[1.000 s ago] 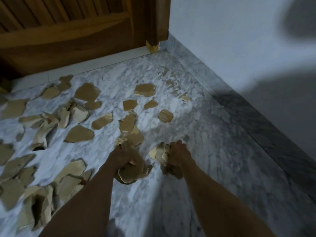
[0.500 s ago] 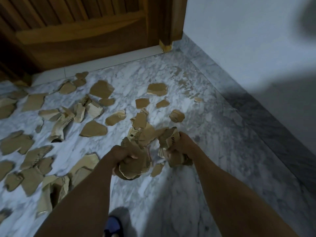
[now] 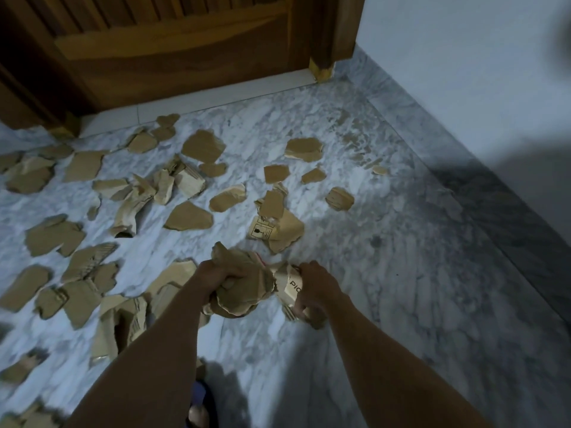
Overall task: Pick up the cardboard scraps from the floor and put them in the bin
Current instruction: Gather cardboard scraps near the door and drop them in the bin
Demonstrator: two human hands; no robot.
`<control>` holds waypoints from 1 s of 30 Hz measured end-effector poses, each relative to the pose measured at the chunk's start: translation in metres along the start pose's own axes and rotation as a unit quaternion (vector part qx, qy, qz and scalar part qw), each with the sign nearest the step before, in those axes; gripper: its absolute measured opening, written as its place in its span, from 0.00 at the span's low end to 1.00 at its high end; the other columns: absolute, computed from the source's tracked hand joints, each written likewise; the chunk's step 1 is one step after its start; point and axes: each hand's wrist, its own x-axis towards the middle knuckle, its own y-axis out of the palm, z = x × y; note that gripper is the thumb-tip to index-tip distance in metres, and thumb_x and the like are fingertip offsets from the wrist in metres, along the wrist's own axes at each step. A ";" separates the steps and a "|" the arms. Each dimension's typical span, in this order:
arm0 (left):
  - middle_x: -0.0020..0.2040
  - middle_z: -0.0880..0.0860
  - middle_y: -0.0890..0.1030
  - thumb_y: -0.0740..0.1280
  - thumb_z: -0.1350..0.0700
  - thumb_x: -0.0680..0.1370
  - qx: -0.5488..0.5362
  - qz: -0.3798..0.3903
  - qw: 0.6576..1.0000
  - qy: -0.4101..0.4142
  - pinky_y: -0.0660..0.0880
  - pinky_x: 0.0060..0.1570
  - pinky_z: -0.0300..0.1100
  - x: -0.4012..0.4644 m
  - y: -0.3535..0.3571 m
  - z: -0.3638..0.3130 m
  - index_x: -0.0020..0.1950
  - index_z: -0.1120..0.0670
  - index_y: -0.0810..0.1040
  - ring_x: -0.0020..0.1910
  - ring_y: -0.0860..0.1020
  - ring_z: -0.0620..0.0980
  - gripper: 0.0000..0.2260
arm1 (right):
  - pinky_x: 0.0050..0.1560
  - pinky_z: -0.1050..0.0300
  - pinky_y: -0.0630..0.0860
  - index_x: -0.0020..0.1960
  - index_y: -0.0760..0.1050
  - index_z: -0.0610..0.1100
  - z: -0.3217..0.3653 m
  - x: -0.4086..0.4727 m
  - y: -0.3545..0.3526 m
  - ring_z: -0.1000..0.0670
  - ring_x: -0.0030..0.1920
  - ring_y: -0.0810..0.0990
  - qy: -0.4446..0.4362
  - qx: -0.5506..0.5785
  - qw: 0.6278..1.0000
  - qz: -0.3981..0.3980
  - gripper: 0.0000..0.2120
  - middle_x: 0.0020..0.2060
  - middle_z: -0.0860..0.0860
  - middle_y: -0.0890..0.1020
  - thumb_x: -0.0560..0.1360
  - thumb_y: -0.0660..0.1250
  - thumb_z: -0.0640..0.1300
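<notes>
Head view: loose cardboard scraps (image 3: 54, 237) litter the marble floor (image 3: 386, 288) on the left. Left hand (image 3: 213, 276) clenched around a crumpled wad (image 3: 244, 291), right hand (image 3: 315, 290) curled on a printed piece (image 3: 289, 287). Bin not in view. Risk: overstuffed fists, ragged edges poke out, bits likely drop when carried

Both hands up off the floor now, fists full.

Left hand (image 3: 216, 274) lifted with its big crumpled wad (image 3: 244, 291), right hand (image 3: 315, 287) lifted with the printed scrap (image 3: 289, 287). Brought close, wads nearly touching. Left behind on the marble floor (image 3: 386, 288): a scrap with a black label (image 3: 262, 232), hidden a second ago.
</notes>
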 end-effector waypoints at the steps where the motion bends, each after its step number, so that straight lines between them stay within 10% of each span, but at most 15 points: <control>1: 0.38 0.58 0.85 0.73 0.64 0.74 0.010 0.001 1.000 0.010 0.81 0.39 0.45 0.003 0.001 -0.010 0.46 0.62 0.83 0.38 0.84 0.57 0.03 | 0.56 0.53 0.75 0.62 0.73 0.45 0.002 0.000 -0.001 0.44 0.60 0.77 0.001 -0.006 1.000 -0.013 0.31 0.59 0.47 0.75 0.62 0.79 0.41; 7: 0.49 0.60 0.86 0.78 0.62 0.69 0.056 0.014 0.997 0.044 0.80 0.41 0.44 0.038 -0.008 -0.059 0.55 0.61 0.83 0.46 0.84 0.57 0.15 | 0.58 0.51 0.76 0.63 0.75 0.46 0.001 0.024 -0.040 0.43 0.60 0.80 0.065 0.092 0.991 -0.072 0.24 0.58 0.47 0.81 0.69 0.75 0.46; 12: 0.44 0.56 0.86 0.77 0.55 0.71 0.159 0.054 0.978 0.124 0.81 0.50 0.52 0.069 0.005 -0.078 0.52 0.60 0.84 0.43 0.84 0.55 0.14 | 0.58 0.43 0.79 0.63 0.76 0.42 -0.002 0.074 -0.094 0.43 0.56 0.80 0.076 0.444 0.885 -0.117 0.39 0.54 0.47 0.82 0.54 0.85 0.42; 19: 0.41 0.51 0.84 0.79 0.58 0.63 0.267 0.061 0.956 0.108 0.77 0.44 0.43 0.090 0.029 -0.073 0.45 0.55 0.86 0.44 0.82 0.50 0.11 | 0.47 0.53 0.76 0.64 0.73 0.38 0.033 0.127 -0.069 0.42 0.59 0.79 0.065 0.151 0.986 -0.010 0.35 0.59 0.43 0.79 0.61 0.80 0.45; 23: 0.32 0.46 0.83 0.78 0.59 0.65 0.233 0.067 0.960 0.141 0.76 0.34 0.34 0.094 0.022 -0.063 0.38 0.53 0.85 0.32 0.81 0.39 0.05 | 0.49 0.53 0.77 0.59 0.79 0.42 0.038 0.133 -0.065 0.43 0.56 0.80 0.080 0.072 0.994 -0.021 0.29 0.54 0.43 0.82 0.61 0.78 0.49; 30: 0.40 0.55 0.86 0.81 0.59 0.59 0.251 0.151 0.951 0.094 0.80 0.41 0.42 0.097 -0.019 -0.078 0.41 0.55 0.87 0.43 0.84 0.52 0.12 | 0.53 0.52 0.78 0.54 0.80 0.37 0.017 0.110 -0.123 0.45 0.52 0.79 0.140 0.128 0.981 0.032 0.25 0.49 0.46 0.81 0.61 0.83 0.42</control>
